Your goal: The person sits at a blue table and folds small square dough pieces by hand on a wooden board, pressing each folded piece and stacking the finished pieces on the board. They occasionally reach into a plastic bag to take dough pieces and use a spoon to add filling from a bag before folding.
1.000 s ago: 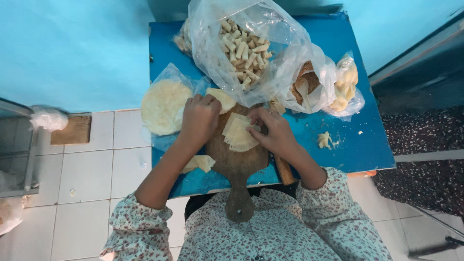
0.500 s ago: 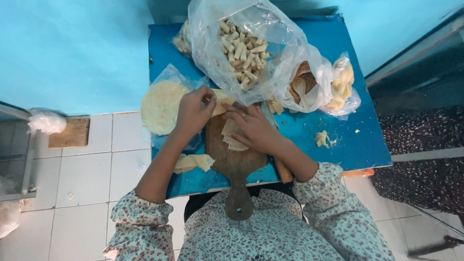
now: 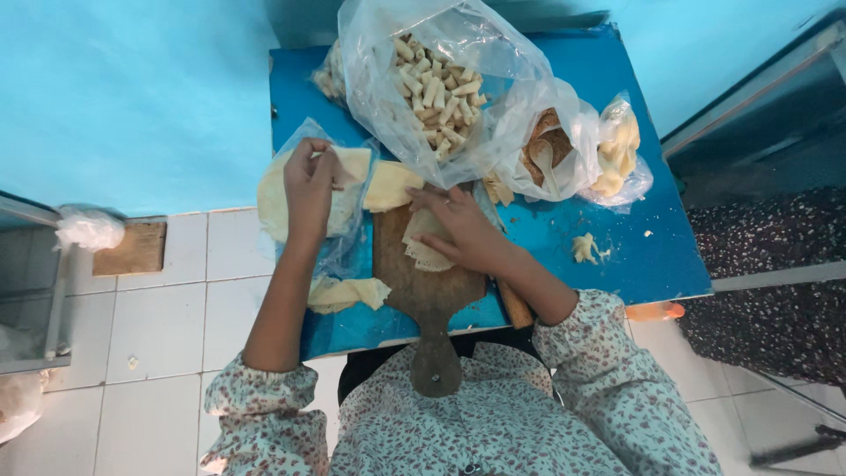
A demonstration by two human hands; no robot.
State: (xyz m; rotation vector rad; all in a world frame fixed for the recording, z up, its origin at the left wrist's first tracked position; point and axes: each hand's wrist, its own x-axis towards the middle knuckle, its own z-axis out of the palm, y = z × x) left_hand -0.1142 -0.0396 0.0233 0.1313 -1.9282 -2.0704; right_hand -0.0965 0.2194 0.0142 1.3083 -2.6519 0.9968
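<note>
My left hand [image 3: 310, 181] reaches over a stack of round pale dough sheets [image 3: 271, 201] lying in a clear plastic bag, and its fingers pinch the edge of the top sheet. My right hand [image 3: 463, 229] lies flat on cut dough pieces [image 3: 421, 254] on a wooden board with a handle [image 3: 425, 300]. Another pale sheet [image 3: 392, 183] lies at the board's far edge, between my hands. All of this rests on a blue table [image 3: 652, 264].
A big clear bag of small rolled pastries [image 3: 436, 84] stands at the table's far side. Beside it are a bag of brown filling with a spoon [image 3: 546, 150] and a bag of yellow pieces [image 3: 617, 145]. Dough scraps [image 3: 345, 293] lie left of the board, with more scraps [image 3: 586, 249] to the right. White floor tiles lie to the left.
My left hand has gone from the board out to the left, onto the stack of round sheets, and pinched one. My right hand has stayed on the board, flattening onto the cut pieces.
</note>
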